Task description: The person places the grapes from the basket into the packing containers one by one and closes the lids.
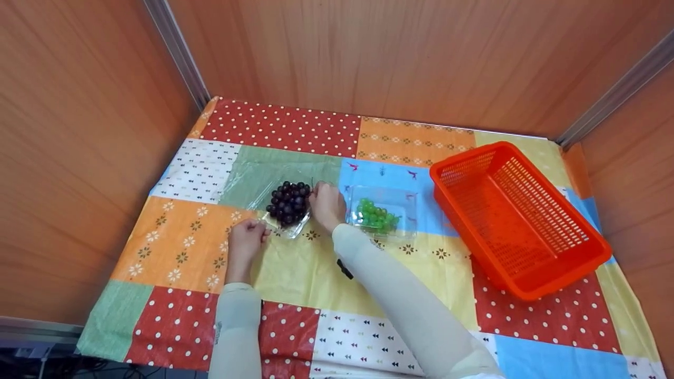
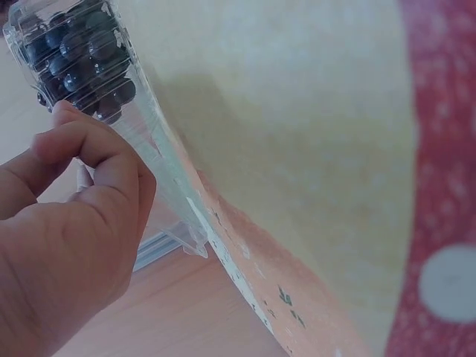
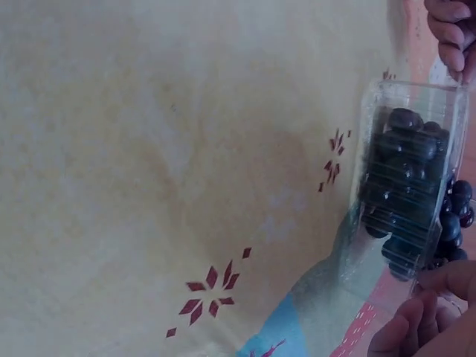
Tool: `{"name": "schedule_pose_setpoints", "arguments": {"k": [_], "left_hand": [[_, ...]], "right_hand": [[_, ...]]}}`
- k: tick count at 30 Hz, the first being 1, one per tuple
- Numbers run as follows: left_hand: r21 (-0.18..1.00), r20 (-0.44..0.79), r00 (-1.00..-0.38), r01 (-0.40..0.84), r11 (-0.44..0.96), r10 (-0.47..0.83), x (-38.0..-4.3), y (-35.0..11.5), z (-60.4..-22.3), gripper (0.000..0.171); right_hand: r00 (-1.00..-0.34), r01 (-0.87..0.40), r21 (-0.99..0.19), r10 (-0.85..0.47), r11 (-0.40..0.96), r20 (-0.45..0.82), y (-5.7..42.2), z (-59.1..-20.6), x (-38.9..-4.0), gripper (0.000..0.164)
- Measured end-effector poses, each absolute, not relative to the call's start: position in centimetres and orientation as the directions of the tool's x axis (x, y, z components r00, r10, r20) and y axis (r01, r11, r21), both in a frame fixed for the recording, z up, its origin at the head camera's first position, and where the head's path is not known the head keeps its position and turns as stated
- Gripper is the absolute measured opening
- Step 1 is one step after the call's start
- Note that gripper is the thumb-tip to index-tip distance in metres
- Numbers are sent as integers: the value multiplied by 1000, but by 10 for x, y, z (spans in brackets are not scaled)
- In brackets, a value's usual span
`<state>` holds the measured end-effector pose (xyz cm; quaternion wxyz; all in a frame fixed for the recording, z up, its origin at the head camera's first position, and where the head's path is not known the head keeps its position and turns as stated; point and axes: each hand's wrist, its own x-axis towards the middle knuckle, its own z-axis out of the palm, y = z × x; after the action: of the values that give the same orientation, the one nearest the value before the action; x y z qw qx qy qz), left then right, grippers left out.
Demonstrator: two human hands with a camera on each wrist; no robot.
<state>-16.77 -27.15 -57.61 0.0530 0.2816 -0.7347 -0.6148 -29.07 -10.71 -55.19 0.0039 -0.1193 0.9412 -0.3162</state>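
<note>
A bunch of dark grapes (image 1: 288, 203) lies in a clear plastic box (image 1: 296, 231), its clear lid (image 1: 251, 181) folded out to the far left. At the near left corner of this box, my left hand (image 1: 246, 242) pinches the rim between thumb and fingers. My right hand (image 1: 327, 207) pinches the rim on the right side, close beside the grapes. From the right wrist view, the box (image 3: 405, 97) stands between both hands; the exact grip of the right fingertips (image 3: 439, 281) is partly hidden.
To the right of my right hand, a second clear plastic box (image 1: 406, 202) holds green grapes (image 1: 377, 216). A large orange-red basket (image 1: 466, 223) stands on the right of the patchwork tablecloth (image 1: 295, 284). Wood-patterned panels (image 1: 337, 58) enclose the back and sides.
</note>
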Motion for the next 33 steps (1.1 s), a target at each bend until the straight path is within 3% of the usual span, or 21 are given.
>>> {"name": "schedule_pose_setpoints", "arguments": {"k": [6, 12, 24, 33], "left_hand": [[922, -276, -829, -371, 108, -487, -168, -273, -576, 19], [928, -276, -829, -361, 88, -487, -168, -274, -575, 19], [942, -261, -820, -332, 53, -509, -169, -274, -578, 19], [953, -254, -791, -303, -3, -556, -172, -280, -578, 68]], "right_hand": [[-975, -188, -660, -221, 728, 34, -100, -549, -298, 2], [-985, -157, -711, -160, 686, 62, -96, -541, -304, 27], [-947, -280, -666, -313, 691, 74, -85, -541, -312, 29], [-943, -251, -696, -331, 673, 20, -77, -540, -312, 28]]}}
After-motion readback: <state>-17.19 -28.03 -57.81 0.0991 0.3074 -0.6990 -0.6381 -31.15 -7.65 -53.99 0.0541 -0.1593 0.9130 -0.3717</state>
